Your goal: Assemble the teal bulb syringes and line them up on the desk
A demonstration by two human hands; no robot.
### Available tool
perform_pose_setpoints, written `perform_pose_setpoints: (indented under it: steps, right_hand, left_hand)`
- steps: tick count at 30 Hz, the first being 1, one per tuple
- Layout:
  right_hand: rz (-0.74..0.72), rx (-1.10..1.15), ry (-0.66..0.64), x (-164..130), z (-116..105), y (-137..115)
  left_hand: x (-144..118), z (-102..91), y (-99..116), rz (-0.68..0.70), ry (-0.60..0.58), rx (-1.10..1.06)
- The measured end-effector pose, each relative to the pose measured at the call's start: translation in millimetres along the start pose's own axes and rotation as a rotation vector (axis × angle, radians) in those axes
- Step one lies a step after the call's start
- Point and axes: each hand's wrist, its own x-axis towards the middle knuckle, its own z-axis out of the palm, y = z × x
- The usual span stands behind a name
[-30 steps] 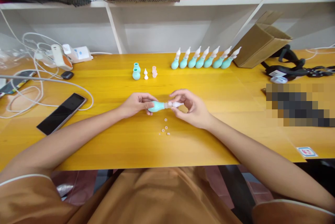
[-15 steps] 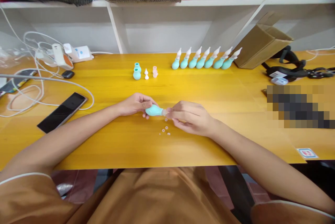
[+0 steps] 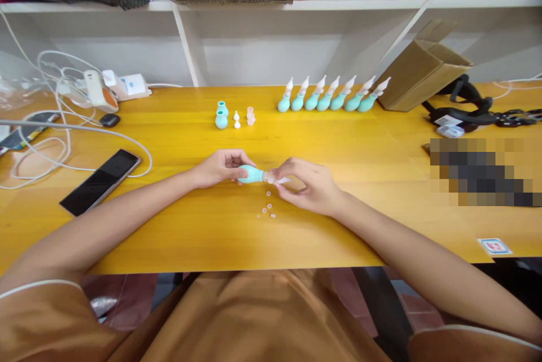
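My left hand (image 3: 226, 169) is closed around the teal bulb of a nasal aspirator (image 3: 253, 174), held lying sideways above the table. At its right end, the fingertips of my right hand (image 3: 302, 184) pinch the clear pinkish neck, with the whitish nozzle (image 3: 283, 180) showing between thumb and fingers. Just below, several tiny pink rings (image 3: 269, 206) lie on the table. Farther back are two teal bulbs (image 3: 221, 119) with open mouths, small white nozzle tips (image 3: 236, 120) and pink connectors (image 3: 251, 116).
Several teal aspirators (image 3: 324, 99) with white nozzles stand in a row at the back. A cardboard box (image 3: 423, 71) leans to their right. On the left lie a phone (image 3: 100, 181), white cables and chargers (image 3: 134, 86). Shelving (image 3: 271, 43) rises behind the table (image 3: 190, 238).
My right hand's fingers have opened a little and shifted along the neck, so the nozzle now shows. The bulb has risen slightly and moved right in my left hand.
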Motion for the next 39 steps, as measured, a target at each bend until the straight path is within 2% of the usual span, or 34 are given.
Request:
perform_pose_setpoints:
  steps: [11,16,22,30,35,39]
  right_hand:
    - [0.067,0.045,0.077,-1,9,3]
    - [0.03,0.066,0.112,-1,12,6]
    - [0.087,0.141,0.178,1,14,11]
    - [0.213,0.282,0.189,0,17,12]
    - [0.149,0.194,0.153,3,13,14]
    - [0.113,0.038,0.089,6,5,14]
  left_hand:
    - [0,-1.2,-3,-0.018,0.056,-0.043]
    - [1,-1.0,-6,-0.011,0.076,-0.038]
    - [2,3.1,-11,0.103,0.209,-0.027]
    - [1,6.4,-12,0.206,0.257,0.008]
    - [-1,8.3,-5,0.074,0.169,-0.042]
    - [-1,9.4,1,0.054,0.162,-0.057]
